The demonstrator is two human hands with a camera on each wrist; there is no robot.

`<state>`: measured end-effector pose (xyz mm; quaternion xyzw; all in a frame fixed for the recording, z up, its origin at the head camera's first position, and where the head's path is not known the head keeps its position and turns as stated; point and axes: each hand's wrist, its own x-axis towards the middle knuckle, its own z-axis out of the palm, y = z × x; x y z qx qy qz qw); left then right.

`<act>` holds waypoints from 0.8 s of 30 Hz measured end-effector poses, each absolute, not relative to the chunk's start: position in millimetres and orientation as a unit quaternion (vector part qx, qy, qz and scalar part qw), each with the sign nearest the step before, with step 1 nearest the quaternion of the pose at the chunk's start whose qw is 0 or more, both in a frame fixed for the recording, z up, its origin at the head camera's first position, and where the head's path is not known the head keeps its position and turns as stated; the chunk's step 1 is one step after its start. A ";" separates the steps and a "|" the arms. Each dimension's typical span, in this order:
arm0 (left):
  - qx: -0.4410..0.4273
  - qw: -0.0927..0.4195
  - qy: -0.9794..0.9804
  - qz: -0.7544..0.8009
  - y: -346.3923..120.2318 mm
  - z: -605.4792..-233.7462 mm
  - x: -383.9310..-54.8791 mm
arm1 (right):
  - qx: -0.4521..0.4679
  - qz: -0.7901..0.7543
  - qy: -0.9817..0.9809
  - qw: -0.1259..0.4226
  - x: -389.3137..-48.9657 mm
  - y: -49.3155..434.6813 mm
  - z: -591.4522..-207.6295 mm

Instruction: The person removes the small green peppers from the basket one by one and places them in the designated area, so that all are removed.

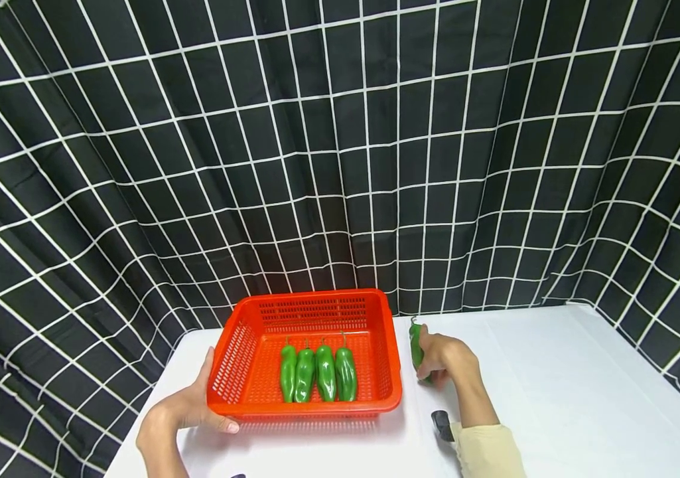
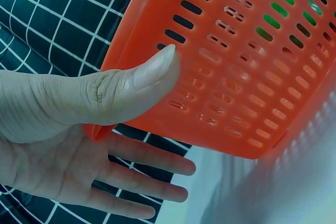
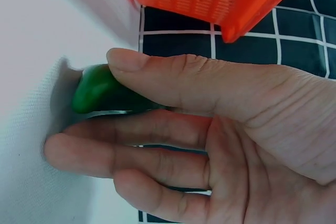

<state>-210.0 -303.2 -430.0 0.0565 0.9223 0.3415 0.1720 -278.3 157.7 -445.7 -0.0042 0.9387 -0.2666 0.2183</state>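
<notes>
Right wrist: right hand (image 3: 231,142) is pinching a likely light, slippery green pepper (image 3: 97,88), best held mid-body; left hand (image 2: 68,148) is touching the red basket (image 1: 256,408), fingers (image 2: 157,157) spread.

A white-gridded black curtain (image 1: 351,162) backs a white table (image 1: 566,392).

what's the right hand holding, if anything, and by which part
The right hand pinches a green pepper, toward the end away from its stem.
</notes>
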 end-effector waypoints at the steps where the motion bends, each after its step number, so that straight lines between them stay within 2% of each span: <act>1: 0.057 0.172 0.921 0.343 -303.1 -429.7 -210.0 | -0.004 -0.266 0.939 0.217 -278.7 157.6 -446.1; 24: 0.051 0.176 0.922 0.340 -303.1 -430.3 -210.6 | 0.023 -0.252 0.940 0.230 -281.4 161.6 -450.4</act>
